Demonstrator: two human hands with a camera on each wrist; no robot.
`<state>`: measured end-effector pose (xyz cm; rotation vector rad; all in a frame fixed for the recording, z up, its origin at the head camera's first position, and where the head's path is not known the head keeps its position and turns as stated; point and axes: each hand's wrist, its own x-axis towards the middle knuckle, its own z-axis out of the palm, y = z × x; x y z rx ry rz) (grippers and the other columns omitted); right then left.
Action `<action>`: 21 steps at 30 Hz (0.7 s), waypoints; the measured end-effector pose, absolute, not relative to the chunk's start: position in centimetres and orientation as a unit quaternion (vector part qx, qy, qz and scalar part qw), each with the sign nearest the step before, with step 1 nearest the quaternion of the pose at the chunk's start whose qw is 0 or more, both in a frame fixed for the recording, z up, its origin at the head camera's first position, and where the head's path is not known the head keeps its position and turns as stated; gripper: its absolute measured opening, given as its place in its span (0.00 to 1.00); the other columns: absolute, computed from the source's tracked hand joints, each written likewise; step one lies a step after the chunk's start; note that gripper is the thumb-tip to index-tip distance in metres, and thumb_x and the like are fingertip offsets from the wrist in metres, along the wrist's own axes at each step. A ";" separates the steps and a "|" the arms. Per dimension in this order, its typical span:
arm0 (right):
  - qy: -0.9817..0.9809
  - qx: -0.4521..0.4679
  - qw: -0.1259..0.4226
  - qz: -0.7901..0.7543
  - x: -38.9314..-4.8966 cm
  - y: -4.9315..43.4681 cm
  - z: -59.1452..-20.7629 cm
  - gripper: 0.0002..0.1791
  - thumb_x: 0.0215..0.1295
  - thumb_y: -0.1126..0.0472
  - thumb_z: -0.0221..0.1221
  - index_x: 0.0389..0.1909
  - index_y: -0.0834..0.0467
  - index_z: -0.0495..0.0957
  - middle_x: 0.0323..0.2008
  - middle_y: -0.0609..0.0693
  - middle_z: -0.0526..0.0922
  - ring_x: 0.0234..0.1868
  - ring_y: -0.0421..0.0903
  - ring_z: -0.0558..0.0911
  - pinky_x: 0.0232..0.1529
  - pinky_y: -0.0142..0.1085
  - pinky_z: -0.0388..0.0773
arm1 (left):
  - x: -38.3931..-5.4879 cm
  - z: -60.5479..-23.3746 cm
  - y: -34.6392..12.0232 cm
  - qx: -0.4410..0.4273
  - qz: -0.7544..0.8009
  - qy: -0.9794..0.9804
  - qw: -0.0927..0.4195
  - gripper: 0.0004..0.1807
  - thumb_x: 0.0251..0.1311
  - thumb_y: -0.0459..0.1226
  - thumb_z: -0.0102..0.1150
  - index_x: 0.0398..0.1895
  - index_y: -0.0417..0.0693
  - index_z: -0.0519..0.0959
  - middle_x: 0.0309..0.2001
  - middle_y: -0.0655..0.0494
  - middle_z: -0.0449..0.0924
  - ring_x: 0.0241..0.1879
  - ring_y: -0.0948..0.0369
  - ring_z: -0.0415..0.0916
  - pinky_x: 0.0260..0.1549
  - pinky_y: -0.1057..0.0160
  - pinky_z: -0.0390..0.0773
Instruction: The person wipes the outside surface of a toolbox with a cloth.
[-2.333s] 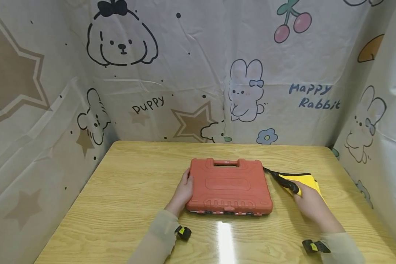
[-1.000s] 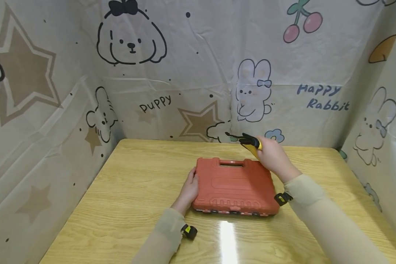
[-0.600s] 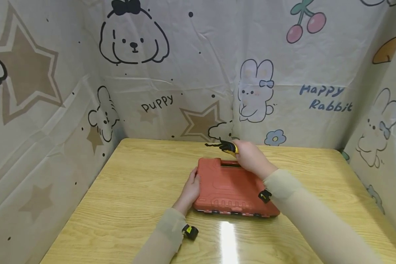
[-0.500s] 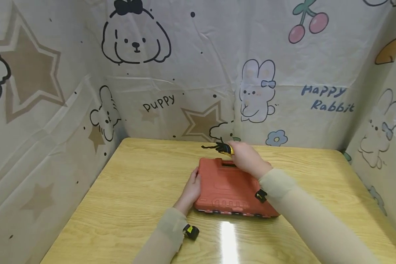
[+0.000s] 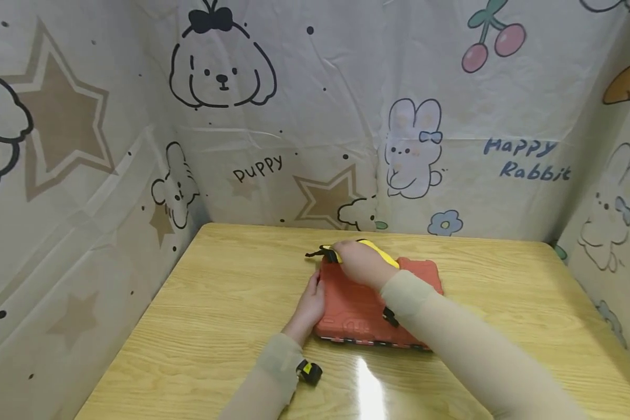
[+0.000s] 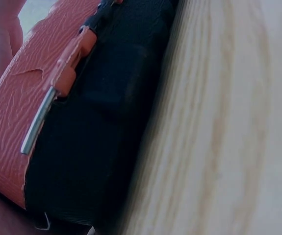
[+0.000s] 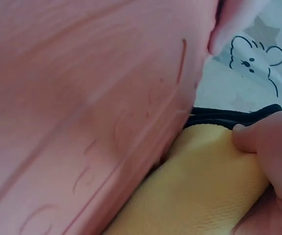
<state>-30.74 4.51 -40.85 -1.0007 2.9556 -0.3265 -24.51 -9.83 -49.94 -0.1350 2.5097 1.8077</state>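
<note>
A red plastic tool case [image 5: 346, 306] lies flat on the table, its handle side away from me and hidden behind the right hand and cloth. My left hand [image 5: 310, 304] grips the case's left side, thumb along the edge. In the left wrist view, the case's black lower half [image 6: 106, 122] and a metal hinge pin [image 6: 38, 120] show. My right hand [image 5: 366, 265] pinches a yellow cloth with black edging [image 5: 380, 252] at the case's far left corner. The right wrist view has the cloth [image 7: 194, 181] bunched against the case's far edge.
The wood-grain table [image 5: 215, 291] extends around the case on all sides. A printed fabric curtain [image 5: 315, 116] walls off the back and both sides. Small black cameras sit on the left wrist [image 5: 310, 372] and right wrist [image 5: 390, 317].
My right hand has lifted the yellow cloth from the table right of the case, carried it left over the case's far side and lowered it at the far left corner. The left hand stays on the case.
</note>
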 end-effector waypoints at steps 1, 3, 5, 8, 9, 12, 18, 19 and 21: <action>0.942 -0.322 0.004 -0.097 -30.7 4.3 -41.0 0.16 0.74 0.70 0.54 0.59 0.65 0.79 0.54 0.60 0.86 0.56 0.55 0.86 0.60 0.47 0.82 | -24.5 -49.9 -9.9 -0.045 0.585 0.810 0.024 0.29 0.83 0.39 0.32 0.80 0.35 0.54 0.77 0.31 0.56 0.78 0.36 0.52 0.77 0.39 0.54; 0.943 -0.323 0.005 -0.084 -30.6 3.9 -41.2 0.15 0.75 0.68 0.54 0.58 0.65 0.80 0.52 0.60 0.87 0.54 0.55 0.86 0.58 0.47 0.83 | -24.6 -49.9 -9.9 -0.049 0.589 0.806 0.031 0.29 0.83 0.39 0.32 0.81 0.36 0.53 0.78 0.32 0.55 0.79 0.37 0.51 0.78 0.39 0.53; 0.946 -0.318 0.012 -0.065 -30.5 3.6 -41.3 0.15 0.76 0.67 0.54 0.58 0.64 0.81 0.52 0.59 0.87 0.53 0.54 0.87 0.58 0.46 0.83 | -24.6 -49.8 -9.9 -0.051 0.591 0.804 0.036 0.30 0.83 0.40 0.31 0.81 0.37 0.52 0.79 0.32 0.55 0.79 0.37 0.50 0.78 0.39 0.52; 0.951 -0.307 0.033 -0.032 -30.2 3.3 -41.4 0.17 0.78 0.65 0.54 0.62 0.63 0.80 0.58 0.59 0.85 0.58 0.54 0.85 0.61 0.46 0.82 | -24.6 -49.8 -9.9 -0.047 0.590 0.805 0.039 0.30 0.83 0.40 0.31 0.81 0.36 0.52 0.79 0.32 0.55 0.79 0.37 0.50 0.78 0.39 0.52; 0.951 -0.305 0.040 -0.020 -30.1 3.2 -41.4 0.18 0.78 0.64 0.53 0.64 0.63 0.79 0.60 0.58 0.83 0.60 0.53 0.84 0.63 0.45 0.81 | -24.6 -49.8 -9.9 -0.046 0.590 0.805 0.038 0.29 0.83 0.40 0.31 0.81 0.36 0.52 0.79 0.32 0.54 0.79 0.37 0.50 0.78 0.39 0.52; 0.950 -0.306 0.054 0.006 -29.7 3.0 -41.4 0.20 0.79 0.62 0.52 0.67 0.62 0.77 0.66 0.59 0.79 0.65 0.53 0.81 0.66 0.45 0.78 | -24.7 -49.9 -9.9 -0.045 0.592 0.804 0.036 0.29 0.83 0.39 0.31 0.81 0.37 0.52 0.79 0.32 0.54 0.79 0.38 0.50 0.78 0.39 0.52; 0.946 -0.318 0.048 0.032 -28.7 3.2 -41.3 0.21 0.79 0.61 0.54 0.68 0.62 0.77 0.67 0.58 0.78 0.66 0.52 0.80 0.67 0.43 0.78 | -24.7 -49.8 -9.8 -0.048 0.593 0.803 0.035 0.29 0.83 0.39 0.30 0.81 0.39 0.53 0.79 0.34 0.55 0.79 0.40 0.51 0.78 0.40 0.52; 0.945 -0.322 0.046 0.034 -28.4 3.2 -41.3 0.21 0.78 0.62 0.55 0.67 0.62 0.77 0.67 0.58 0.78 0.65 0.52 0.80 0.67 0.43 0.78 | -24.7 -49.8 -9.8 -0.051 0.593 0.803 0.038 0.29 0.83 0.39 0.30 0.82 0.39 0.53 0.79 0.35 0.54 0.80 0.40 0.50 0.78 0.40 0.52; 0.943 -0.328 0.043 0.032 -28.0 3.3 -41.3 0.21 0.78 0.62 0.56 0.67 0.63 0.77 0.66 0.59 0.78 0.66 0.53 0.79 0.67 0.44 0.77 | -24.7 -49.9 -9.8 -0.057 0.593 0.802 0.042 0.29 0.83 0.40 0.29 0.82 0.39 0.53 0.80 0.35 0.54 0.80 0.40 0.50 0.79 0.40 0.51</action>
